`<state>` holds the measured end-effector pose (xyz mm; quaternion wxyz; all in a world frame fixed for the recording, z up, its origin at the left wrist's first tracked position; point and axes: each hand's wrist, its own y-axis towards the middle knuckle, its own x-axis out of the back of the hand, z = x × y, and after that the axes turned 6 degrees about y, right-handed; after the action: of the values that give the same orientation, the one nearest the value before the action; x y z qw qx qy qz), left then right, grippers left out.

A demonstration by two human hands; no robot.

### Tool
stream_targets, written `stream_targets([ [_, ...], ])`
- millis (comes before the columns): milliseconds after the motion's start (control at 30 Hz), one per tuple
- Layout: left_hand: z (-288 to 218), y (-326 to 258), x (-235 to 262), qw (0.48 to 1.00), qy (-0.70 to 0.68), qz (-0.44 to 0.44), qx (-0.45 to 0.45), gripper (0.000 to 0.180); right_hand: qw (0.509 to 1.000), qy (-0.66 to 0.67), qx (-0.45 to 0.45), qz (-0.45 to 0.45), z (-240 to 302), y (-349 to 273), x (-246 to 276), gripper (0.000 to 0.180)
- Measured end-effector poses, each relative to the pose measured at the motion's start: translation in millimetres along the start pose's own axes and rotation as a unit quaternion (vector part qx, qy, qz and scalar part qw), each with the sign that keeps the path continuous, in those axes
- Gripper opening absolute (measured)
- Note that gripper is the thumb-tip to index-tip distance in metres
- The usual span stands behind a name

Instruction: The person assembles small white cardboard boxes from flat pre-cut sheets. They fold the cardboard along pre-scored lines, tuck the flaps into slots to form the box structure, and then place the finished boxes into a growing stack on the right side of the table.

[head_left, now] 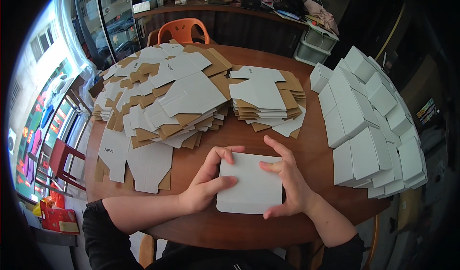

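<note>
A white cardboard box (249, 186) rests on the round brown table (311, 145), near its front edge. My left hand (207, 181) grips the box's left side, thumb on top and fingers curled over the far left corner. My right hand (287, 176) holds its right side, fingers spread along the far right edge. The box looks folded shut, with a flap edge showing toward me.
Heaps of flat white-and-brown box blanks (163, 93) cover the table's left and middle, with a neater stack (266, 102) behind the box. Folded white boxes (371, 121) are piled at the right. An orange chair (183, 30) and a cluttered counter (230, 6) stand beyond.
</note>
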<state>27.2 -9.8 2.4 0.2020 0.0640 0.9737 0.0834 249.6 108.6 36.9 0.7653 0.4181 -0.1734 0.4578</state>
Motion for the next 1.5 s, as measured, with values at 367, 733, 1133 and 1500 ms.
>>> stream_targets([
  [367,2.6,-0.1,4.5,1.000,0.010,0.007,-0.002,0.043,0.998,-0.060,-0.006,-0.017,11.5,4.9,6.2,0.074],
  [733,8.3,2.6,10.9,0.988,0.112,0.078,-0.071,0.104,0.998,-0.054,0.011,-0.042,6.1,1.0,3.4,0.072],
  [1133,5.4,1.3,7.9,0.978,0.174,0.076,-0.082,0.098,0.999,-0.029,0.004,-0.028,5.7,1.4,2.7,0.069],
  [1500,-1.1,-0.2,5.6,0.994,0.066,0.072,-0.039,0.090,1.000,-0.028,-0.014,0.005,6.0,0.4,2.6,0.065],
])
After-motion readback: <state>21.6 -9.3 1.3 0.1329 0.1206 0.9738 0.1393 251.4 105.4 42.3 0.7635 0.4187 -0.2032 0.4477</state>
